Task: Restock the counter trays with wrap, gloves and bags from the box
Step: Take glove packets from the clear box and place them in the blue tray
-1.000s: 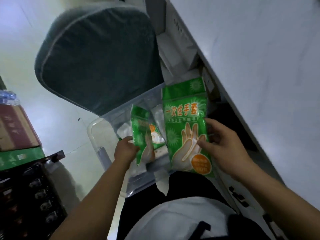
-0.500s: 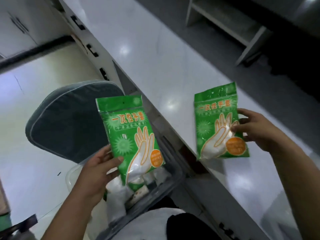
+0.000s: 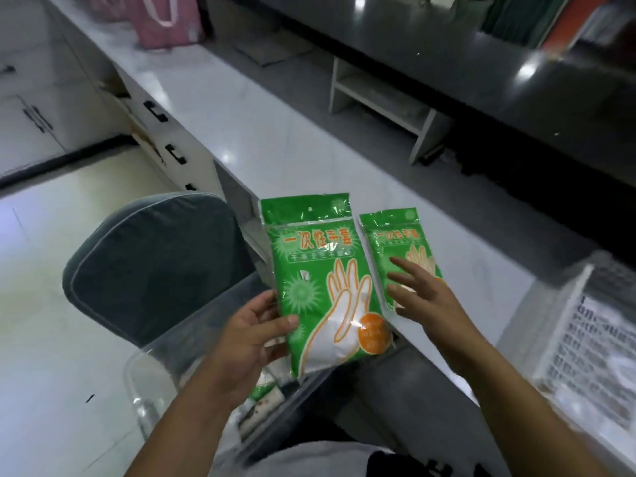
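from the head camera, the left hand [image 3: 253, 333] pinches a green glove packet [image 3: 325, 287] by its lower left edge, thumb across the printed front and the other fingers tucked behind, so the packet stands upright with its label facing the person; held at the edge like this, the print stays readable and the packet is ready to be passed across, i'd judge. beneath those fingers sits the clear plastic box [image 3: 161, 370], with more packets [image 3: 265, 397] lying loose inside it, so the hand is working straight above its supply. the right hand [image 3: 425, 296] has its fingers spread wide and flat, gripping nothing, resting on or just over a second glove packet [image 3: 395, 251] that lies face up on the white counter [image 3: 309, 156]; whether the fingertips actually press it i cannot tell. that flat palm looks like a hand steadying a slippery bag right at the counter's near edge. the two packets sit side by side, the held one's right edge just beside the lying one. off past the right wrist, at the frame's edge, stands a white mesh tray [image 3: 581, 325] with something printed in it, blurred; that seems the likely home for both packets, and neither is in it yet. a dark padded chair [image 3: 151, 266] stands left of the left hand, behind the box.
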A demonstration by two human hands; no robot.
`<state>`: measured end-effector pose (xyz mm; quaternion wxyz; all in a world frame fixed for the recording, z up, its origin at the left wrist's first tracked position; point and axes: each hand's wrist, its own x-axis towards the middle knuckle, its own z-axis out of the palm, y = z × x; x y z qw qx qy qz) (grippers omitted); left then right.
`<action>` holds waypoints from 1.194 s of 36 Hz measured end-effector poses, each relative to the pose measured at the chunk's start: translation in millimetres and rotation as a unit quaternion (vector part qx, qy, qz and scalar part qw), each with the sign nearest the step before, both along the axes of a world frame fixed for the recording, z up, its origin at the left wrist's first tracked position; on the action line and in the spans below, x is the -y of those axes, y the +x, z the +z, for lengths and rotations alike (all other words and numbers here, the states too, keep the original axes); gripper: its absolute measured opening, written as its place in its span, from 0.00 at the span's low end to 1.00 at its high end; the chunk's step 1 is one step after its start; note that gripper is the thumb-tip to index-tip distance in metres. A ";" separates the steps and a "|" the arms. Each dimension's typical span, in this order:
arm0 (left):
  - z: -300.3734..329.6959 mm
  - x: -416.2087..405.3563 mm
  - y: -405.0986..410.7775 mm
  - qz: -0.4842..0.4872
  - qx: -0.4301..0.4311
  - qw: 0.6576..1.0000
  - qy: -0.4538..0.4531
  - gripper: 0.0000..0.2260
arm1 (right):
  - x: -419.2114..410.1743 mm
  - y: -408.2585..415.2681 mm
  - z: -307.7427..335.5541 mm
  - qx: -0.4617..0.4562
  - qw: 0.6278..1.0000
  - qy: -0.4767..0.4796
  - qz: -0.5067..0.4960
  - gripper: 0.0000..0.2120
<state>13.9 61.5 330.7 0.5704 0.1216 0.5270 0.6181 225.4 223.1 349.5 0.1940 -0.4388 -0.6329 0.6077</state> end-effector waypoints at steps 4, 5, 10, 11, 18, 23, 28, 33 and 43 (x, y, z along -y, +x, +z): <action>-6.5 -1.3 27.5 -0.016 0.038 0.999 0.023 0.28 | 23.2 22.8 6.2 0.022 0.999 0.030 0.019 0.32; -9.4 -2.9 33.6 -0.020 0.051 0.998 0.029 0.29 | 26.4 29.6 6.9 0.050 0.996 0.061 0.026 0.34; -14.0 -18.5 66.0 -0.030 0.081 0.995 0.043 0.30 | 25.9 60.2 15.5 0.153 0.970 0.170 0.085 0.38; -13.4 -22.5 71.9 -0.028 0.082 0.995 0.046 0.30 | 22.1 64.5 16.9 0.169 0.963 0.187 0.094 0.37; -21.8 -70.2 105.9 -0.025 -0.040 0.999 -0.002 0.27 | -24.6 73.6 7.8 0.284 0.906 0.283 0.137 0.37; -32.3 -118.0 115.4 -0.014 -0.098 0.994 -0.039 0.28 | -62.8 66.0 -10.9 0.312 0.888 0.311 0.133 0.36; -48.3 -171.7 111.6 -0.047 -0.176 0.979 -0.087 0.24 | -116.9 62.2 -32.6 0.342 0.878 0.304 0.141 0.35; -59.6 -216.8 103.9 -0.103 -0.291 0.937 -0.164 0.21 | -162.9 53.5 -57.4 0.370 0.875 0.260 0.173 0.38; -82.4 -244.6 90.0 -0.057 -0.208 0.947 -0.237 0.34 | -160.6 49.3 -101.8 0.410 0.866 0.198 0.208 0.47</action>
